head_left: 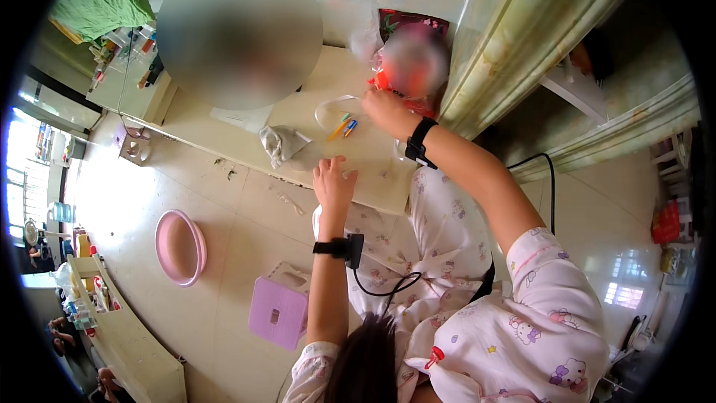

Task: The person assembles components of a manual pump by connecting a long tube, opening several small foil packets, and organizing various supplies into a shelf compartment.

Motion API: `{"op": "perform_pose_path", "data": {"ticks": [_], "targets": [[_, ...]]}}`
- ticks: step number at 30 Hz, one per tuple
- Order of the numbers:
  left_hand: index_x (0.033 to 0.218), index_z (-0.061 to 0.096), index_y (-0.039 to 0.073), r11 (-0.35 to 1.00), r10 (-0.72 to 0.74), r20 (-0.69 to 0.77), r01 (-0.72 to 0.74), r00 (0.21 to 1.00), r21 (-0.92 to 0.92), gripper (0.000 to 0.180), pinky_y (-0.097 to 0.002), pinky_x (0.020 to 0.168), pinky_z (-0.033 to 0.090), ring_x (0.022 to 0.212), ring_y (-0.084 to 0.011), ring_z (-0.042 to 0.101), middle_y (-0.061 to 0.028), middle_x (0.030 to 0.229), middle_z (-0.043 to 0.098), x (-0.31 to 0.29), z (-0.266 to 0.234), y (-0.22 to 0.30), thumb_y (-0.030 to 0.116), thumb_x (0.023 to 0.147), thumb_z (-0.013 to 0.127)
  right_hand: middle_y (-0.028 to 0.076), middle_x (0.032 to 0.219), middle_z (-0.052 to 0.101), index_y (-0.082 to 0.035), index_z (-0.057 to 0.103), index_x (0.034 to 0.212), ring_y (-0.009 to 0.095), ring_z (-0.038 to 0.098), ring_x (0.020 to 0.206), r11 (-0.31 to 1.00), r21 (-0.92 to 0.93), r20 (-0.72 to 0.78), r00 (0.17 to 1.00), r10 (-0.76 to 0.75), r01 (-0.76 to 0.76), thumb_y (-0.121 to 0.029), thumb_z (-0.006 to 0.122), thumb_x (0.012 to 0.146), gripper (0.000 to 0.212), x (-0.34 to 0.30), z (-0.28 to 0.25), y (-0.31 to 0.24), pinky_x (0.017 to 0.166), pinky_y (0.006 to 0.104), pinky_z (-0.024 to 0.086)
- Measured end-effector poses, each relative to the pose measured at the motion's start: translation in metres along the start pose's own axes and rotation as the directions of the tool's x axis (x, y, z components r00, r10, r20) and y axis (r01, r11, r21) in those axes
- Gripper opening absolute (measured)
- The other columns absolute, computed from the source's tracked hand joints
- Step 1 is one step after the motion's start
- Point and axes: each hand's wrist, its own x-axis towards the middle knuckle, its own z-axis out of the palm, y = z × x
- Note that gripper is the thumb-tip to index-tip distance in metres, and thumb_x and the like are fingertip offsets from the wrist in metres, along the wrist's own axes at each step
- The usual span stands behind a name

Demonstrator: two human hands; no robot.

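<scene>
My right hand [388, 112] is closed at the back right of the cream table [298, 112], against red plastic packaging [382, 80]. What its fingers pinch, if anything, is hidden. My left hand [334, 182] hovers at the table's front edge with its fingers apart, holding nothing. Between and beyond the hands lie a yellow pen-like stick [338, 128] and a short blue one [350, 128]. A white strap [322, 110] curves beside them. The grey cloth pouch [279, 145] stands left of these, nearest my left hand.
A dark printed bag [399, 21] leans by the wall behind the red packaging, partly blurred. Pale curtains [514, 37] hang at the right. On the floor at the left are a pink basin [180, 248] and a purple stool [277, 313]. Black cables trail from both wrist straps.
</scene>
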Motion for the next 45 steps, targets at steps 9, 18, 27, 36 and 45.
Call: {"op": "perform_pose_path", "data": {"ticks": [9,18,27,36,45], "targets": [[0.097,0.057,0.005,0.443,-0.416,0.269,0.452,0.869,-0.775,0.015,-0.0349,0.076,0.046,0.079,-0.0219,0.056,-0.0055,0.084,0.057,0.000,0.018,-0.024,0.011,0.083,0.056,0.013,0.080,0.058,-0.005,0.061,0.087,0.027,0.062,0.069,0.927,0.373,-0.174,0.978,0.111,-0.039,-0.012,0.053,0.079,0.013,0.008,-0.047,-0.022,0.061,0.0367,0.051],[0.094,0.047,0.004,-0.819,-0.099,0.476,0.200,0.874,-0.538,0.011,-0.0256,0.065,0.039,0.064,-0.0125,0.042,-0.0025,0.077,0.045,-0.042,-0.010,-0.046,0.002,0.084,0.045,0.007,0.084,0.054,-0.014,0.063,0.088,0.024,0.056,0.090,0.869,0.427,-0.210,0.962,-0.174,0.250,-0.020,0.056,0.079,0.013,-0.006,0.011,-0.044,0.075,0.0342,0.049],[0.113,0.052,0.004,-0.095,-0.371,0.381,0.373,0.847,-0.923,0.027,-0.0188,0.045,0.025,0.049,-0.0029,0.026,0.0062,0.061,0.028,-0.040,-0.057,0.045,0.011,0.087,0.049,0.005,0.088,0.055,-0.012,0.064,0.090,0.022,0.056,0.085,0.649,0.707,-0.429,0.900,0.078,0.281,-0.012,0.059,0.078,0.013,-0.032,-0.060,-0.052,0.071,0.0317,0.047],[0.106,0.055,0.000,0.591,0.072,0.049,-0.003,0.996,-0.807,0.019,-0.0270,0.065,0.047,0.075,-0.0125,0.057,-0.0086,0.093,0.064,-0.017,-0.046,0.180,0.008,0.091,0.049,0.009,0.089,0.063,-0.004,0.062,0.098,0.019,0.062,0.079,0.439,0.893,-0.350,0.763,0.543,0.097,-0.003,0.067,0.073,0.025,-0.150,-0.196,-0.017,0.070,0.0292,0.049],[0.083,0.055,0.003,0.675,0.515,-0.037,-0.432,0.857,-0.598,0.021,-0.0368,0.046,0.041,0.047,-0.0267,0.053,-0.0103,0.056,0.055,0.016,-0.072,0.344,0.024,0.087,0.055,0.012,0.080,0.061,-0.003,0.058,0.106,0.028,0.060,0.066,0.826,0.366,-0.648,0.519,0.557,-0.430,0.000,0.060,0.078,0.028,-0.269,-0.281,0.091,0.056,0.0337,0.049]]}}
